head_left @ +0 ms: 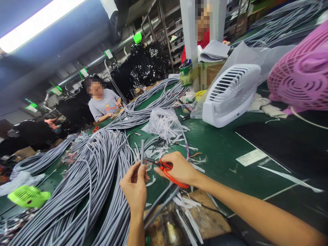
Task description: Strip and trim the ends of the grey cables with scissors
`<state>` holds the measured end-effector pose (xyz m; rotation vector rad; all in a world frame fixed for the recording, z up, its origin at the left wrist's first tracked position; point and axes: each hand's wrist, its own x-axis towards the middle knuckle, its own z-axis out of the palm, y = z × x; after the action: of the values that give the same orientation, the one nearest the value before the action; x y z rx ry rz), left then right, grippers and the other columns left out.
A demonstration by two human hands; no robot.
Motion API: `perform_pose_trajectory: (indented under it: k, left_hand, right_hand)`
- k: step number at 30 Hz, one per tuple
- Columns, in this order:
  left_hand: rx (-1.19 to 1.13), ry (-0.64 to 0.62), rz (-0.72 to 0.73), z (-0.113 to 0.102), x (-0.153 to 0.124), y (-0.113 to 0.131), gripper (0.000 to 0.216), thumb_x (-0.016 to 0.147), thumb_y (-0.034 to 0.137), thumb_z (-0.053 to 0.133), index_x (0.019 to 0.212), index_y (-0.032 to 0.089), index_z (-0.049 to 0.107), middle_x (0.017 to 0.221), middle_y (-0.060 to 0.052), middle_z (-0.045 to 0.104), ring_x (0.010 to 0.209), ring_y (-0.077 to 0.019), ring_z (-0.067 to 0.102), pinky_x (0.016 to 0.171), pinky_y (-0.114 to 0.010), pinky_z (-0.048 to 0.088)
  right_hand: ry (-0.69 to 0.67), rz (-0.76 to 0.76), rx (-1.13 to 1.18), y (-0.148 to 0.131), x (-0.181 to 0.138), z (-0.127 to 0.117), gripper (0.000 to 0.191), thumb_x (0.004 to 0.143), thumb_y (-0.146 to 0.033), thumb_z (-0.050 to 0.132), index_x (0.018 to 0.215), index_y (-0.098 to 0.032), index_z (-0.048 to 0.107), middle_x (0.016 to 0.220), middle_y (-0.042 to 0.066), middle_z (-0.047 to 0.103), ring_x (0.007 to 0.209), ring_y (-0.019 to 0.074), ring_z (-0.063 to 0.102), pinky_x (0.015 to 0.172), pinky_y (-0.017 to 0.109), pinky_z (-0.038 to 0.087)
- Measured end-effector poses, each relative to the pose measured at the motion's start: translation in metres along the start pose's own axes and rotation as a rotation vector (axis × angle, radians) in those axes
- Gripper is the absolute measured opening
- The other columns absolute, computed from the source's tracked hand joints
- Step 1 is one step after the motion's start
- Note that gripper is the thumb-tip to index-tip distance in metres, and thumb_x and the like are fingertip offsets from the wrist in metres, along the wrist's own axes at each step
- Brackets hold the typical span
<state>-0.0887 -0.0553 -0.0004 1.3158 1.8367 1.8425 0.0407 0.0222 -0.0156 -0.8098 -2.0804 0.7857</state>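
A short upright length of grey cable point(142, 150) is pinched between the thumb and fingers of my left hand point(135, 186). My right hand point(179, 167) grips red-handled scissors point(167, 167), whose dark blades point left and reach the cable just above my left fingers. Whether the blades touch the cable, I cannot tell. Behind my hands lies a clear plastic bag point(164, 123) with white strips in it. Black and white scraps point(160, 145) are strewn in front of the bag. A large bundle of grey cables point(92, 171) spreads to the left of my left hand.
To the right stand a white fan point(230, 95) and a pink fan point(302, 71). A small green fan point(29, 197) sits at far left. One co-worker point(104, 102) handles something across the green table point(212, 147); another person in red point(203, 41) is behind a post.
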Motion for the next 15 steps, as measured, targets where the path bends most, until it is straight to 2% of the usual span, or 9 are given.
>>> perform_pose_trajectory:
  k: [4, 9, 15]
  left_hand:
    - [-0.101, -0.036, -0.07, 0.001, -0.0003, 0.003, 0.025, 0.072, 0.038, 0.063, 0.073, 0.013, 0.066, 0.05, 0.001, 0.057, 0.038, -0.0078, 0.046, 0.038, -0.019, 0.037]
    - [-0.113, -0.03, -0.063, 0.0006, 0.0004, 0.003, 0.027, 0.071, 0.039, 0.063, 0.07, 0.012, 0.065, 0.05, 0.001, 0.057, 0.037, -0.0071, 0.045, 0.037, -0.018, 0.036]
    - [-0.055, -0.031, -0.03, 0.0004, -0.0002, 0.0022, 0.022, 0.072, 0.034, 0.064, 0.074, 0.013, 0.067, 0.047, 0.002, 0.056, 0.039, -0.0085, 0.047, 0.039, -0.019, 0.039]
  right_hand:
    - [0.033, -0.016, -0.029, -0.0004, 0.0002, -0.0023, 0.035, 0.067, -0.029, 0.06, 0.043, -0.016, 0.037, 0.045, -0.005, 0.037, 0.043, 0.0059, 0.027, 0.044, 0.019, 0.021]
    - [-0.003, -0.028, -0.068, -0.0004, -0.0011, -0.0014, 0.029, 0.065, -0.024, 0.062, 0.045, -0.016, 0.044, 0.048, -0.003, 0.044, 0.045, 0.0068, 0.031, 0.046, 0.02, 0.023]
    - [-0.029, -0.031, -0.083, -0.0006, -0.0018, -0.0013, 0.026, 0.067, -0.022, 0.061, 0.045, -0.015, 0.048, 0.048, -0.003, 0.046, 0.045, 0.007, 0.032, 0.047, 0.02, 0.022]
